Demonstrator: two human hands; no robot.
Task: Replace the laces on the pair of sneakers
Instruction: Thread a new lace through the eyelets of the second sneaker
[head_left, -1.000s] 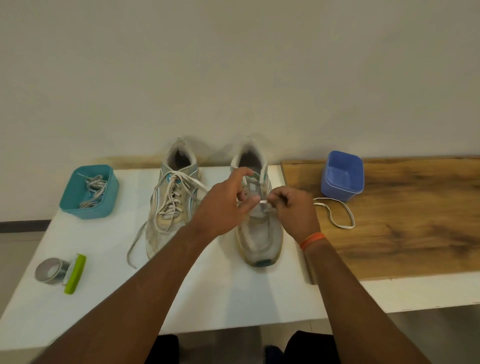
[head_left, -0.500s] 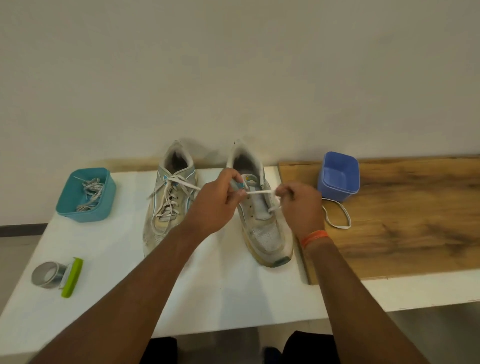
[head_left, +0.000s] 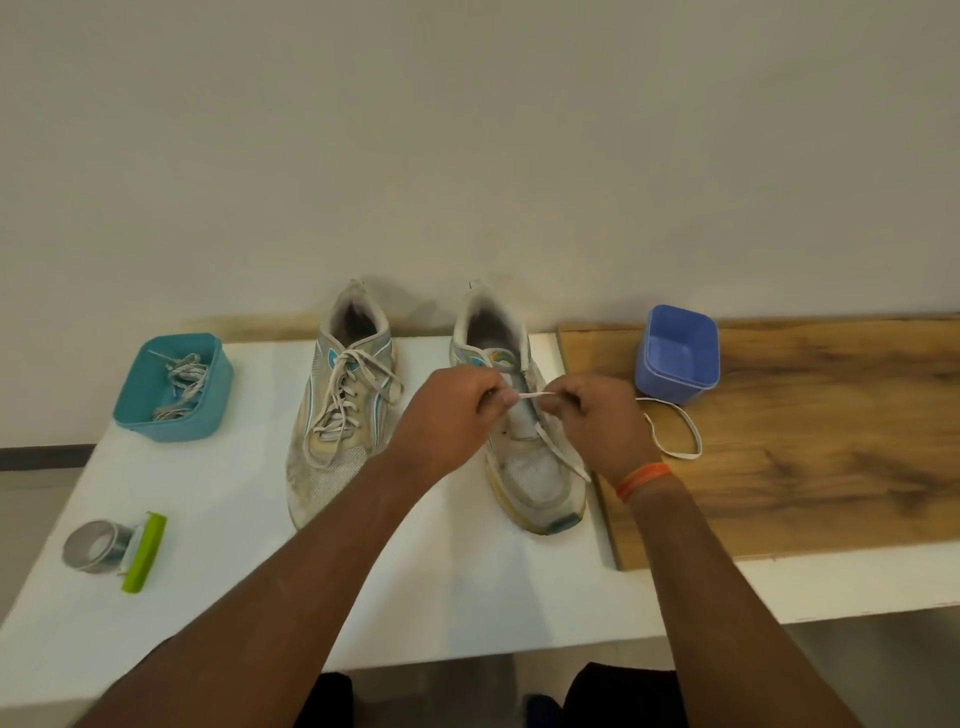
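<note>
Two worn white-and-teal sneakers stand side by side, heels to the wall. The left sneaker (head_left: 340, 415) is fully laced. Over the right sneaker (head_left: 530, 462) both hands hold a white lace (head_left: 537, 395) stretched short between them. My left hand (head_left: 449, 415) pinches one end and my right hand (head_left: 597, 421) pinches the other part. The lace also trails down the shoe's right side, and loops out onto the wooden board (head_left: 831, 426) behind my right hand.
A teal tub (head_left: 208, 410) at the left holds a bundle of old laces. A blue tub (head_left: 678, 353) sits on the wooden board at the right. A tape roll (head_left: 93, 545) with a green clip lies near the table's front left.
The right sneaker has turned so its toe points more to the right. My hands moved a little apart, then closer again, still holding the lace above the shoe's tongue.
</note>
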